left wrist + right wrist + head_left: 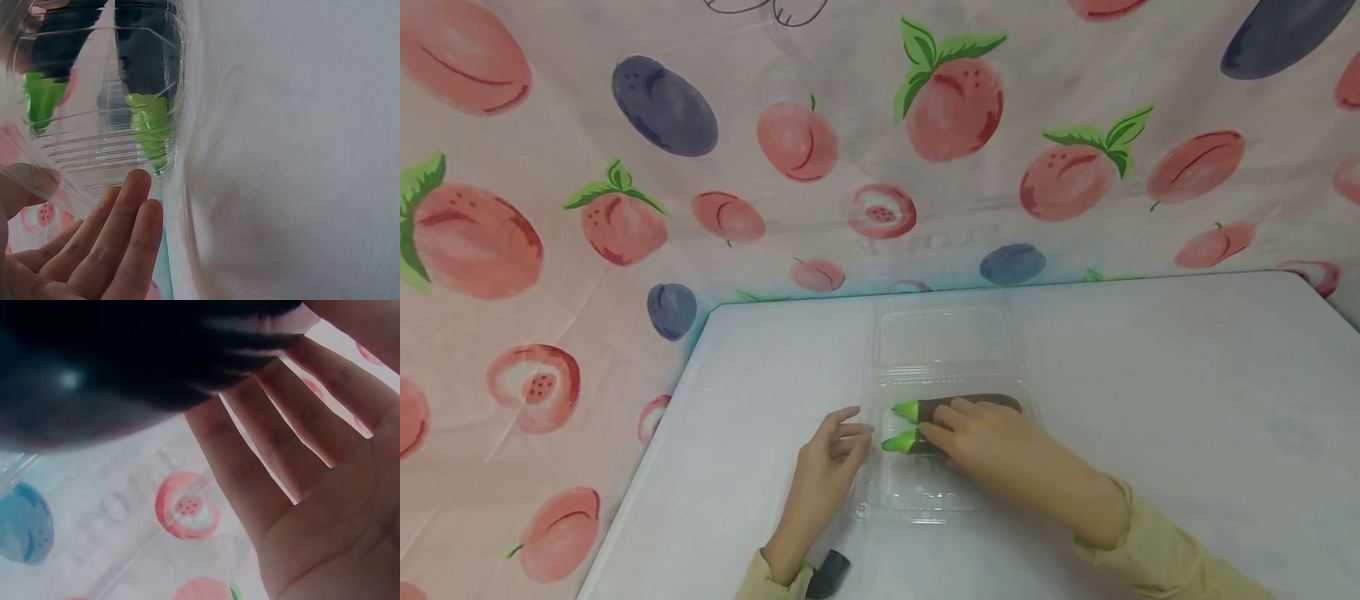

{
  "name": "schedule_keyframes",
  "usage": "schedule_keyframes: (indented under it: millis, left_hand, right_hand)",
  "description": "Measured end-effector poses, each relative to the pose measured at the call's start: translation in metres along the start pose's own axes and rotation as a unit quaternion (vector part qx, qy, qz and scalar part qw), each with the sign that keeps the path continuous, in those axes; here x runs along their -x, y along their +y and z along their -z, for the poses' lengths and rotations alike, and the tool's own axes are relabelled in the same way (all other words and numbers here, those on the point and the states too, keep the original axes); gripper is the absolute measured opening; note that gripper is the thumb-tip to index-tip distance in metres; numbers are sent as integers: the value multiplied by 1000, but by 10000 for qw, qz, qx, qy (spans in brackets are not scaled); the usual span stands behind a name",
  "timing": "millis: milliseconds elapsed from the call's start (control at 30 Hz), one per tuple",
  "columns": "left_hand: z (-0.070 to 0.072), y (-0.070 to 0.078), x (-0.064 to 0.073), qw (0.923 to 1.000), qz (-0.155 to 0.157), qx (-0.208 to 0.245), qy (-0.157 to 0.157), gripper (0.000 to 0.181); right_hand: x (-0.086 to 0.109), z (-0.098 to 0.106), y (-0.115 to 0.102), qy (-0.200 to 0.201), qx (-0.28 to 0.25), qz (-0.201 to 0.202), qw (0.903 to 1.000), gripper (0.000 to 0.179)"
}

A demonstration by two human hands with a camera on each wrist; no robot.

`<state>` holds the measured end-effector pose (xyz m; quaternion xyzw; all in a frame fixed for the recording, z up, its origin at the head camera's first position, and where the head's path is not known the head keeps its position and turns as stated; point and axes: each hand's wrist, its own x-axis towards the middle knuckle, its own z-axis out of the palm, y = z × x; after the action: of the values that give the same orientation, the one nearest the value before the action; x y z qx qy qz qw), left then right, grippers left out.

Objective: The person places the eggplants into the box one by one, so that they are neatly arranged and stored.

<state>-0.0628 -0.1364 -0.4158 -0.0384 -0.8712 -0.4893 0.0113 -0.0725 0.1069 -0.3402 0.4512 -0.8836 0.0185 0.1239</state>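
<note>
Two dark eggplants with bright green stems lie side by side in a clear plastic clamshell box, stems pointing left. The far eggplant (pixel 1003 402) shows along most of its upper side; of the near eggplant (pixel 922 444), the body is mostly hidden under my right hand (pixel 992 437). That hand grips the near eggplant from above, and its fingers overlap the far one. Close up in the right wrist view, fingers reach to a dark rounded eggplant body (pixel 81 375). My left hand (pixel 831 458) is at the left rim of the box (pixel 868 492), loosely extended fingers touching its side.
The box's lid (pixel 947 337) lies folded back, away from me. A white table (pixel 1150 417) carries the box, and a fruit-printed cloth (pixel 820 208) hangs behind and to the left. Beside my left cuff is a small black object (pixel 829 575).
</note>
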Motion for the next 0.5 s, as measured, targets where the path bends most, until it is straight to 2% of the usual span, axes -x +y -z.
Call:
schedule_keyframes:
  millis: [500]
  left_hand:
    - [0,0,0,10000,12,-36,-18,42]
  right_hand:
    - [-1,-1,-5,-164,-13,55,9998,33]
